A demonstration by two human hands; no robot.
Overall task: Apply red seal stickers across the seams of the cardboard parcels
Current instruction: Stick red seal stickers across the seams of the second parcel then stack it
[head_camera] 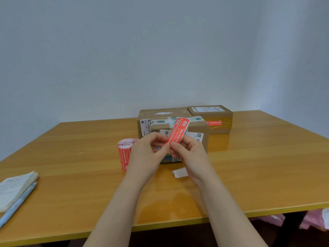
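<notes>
A long red seal sticker (178,131) stands tilted up to the right, pinched at its lower end by my left hand (148,154) and my right hand (189,155). Both hands hover just in front of the nearest cardboard parcel (197,128), which carries white labels and green-printed tape. Behind it sit a second parcel (160,113) and, at the back right, a third parcel (213,118) with a red seal (213,123) on its front. A roll of red stickers (124,152) stands on the table left of my left hand.
A curled white backing strip (179,172) lies on the wooden table (258,166) under my right wrist. A notebook (14,189) and a pale blue pen (17,205) lie at the left edge. Pink material (313,221) shows below the table's right front edge.
</notes>
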